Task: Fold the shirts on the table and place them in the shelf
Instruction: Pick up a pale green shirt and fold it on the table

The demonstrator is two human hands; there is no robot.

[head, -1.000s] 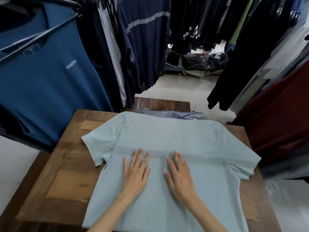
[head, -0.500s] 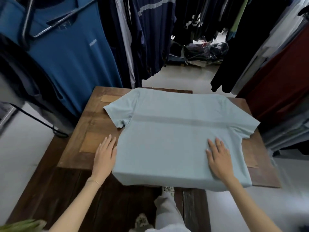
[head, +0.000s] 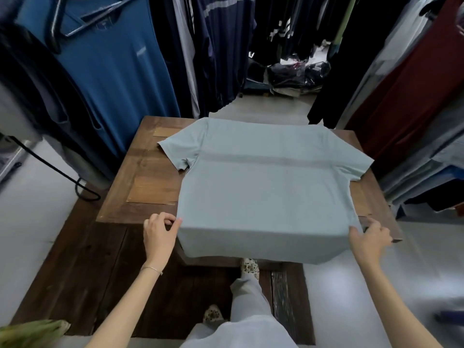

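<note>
A pale blue-grey T-shirt (head: 266,182) lies spread flat, back up, on the wooden table (head: 150,187), sleeves out to both sides and its hem hanging over the near edge. My left hand (head: 159,233) pinches the shirt's near left corner at the table edge. At the near right corner my right hand (head: 369,238) grips the fabric, fingers curled round it. No shelf is in view.
Racks of hanging clothes crowd both sides: a blue shirt (head: 113,79) on the left, a dark red garment (head: 411,96) on the right. Bagged clothes (head: 296,76) lie on the floor beyond the table. My legs and slippers (head: 248,268) stand below the near edge.
Both hands slid from the middle of the shirt outward and toward me, and now hold its two near corners. The view has pulled back from the table.
</note>
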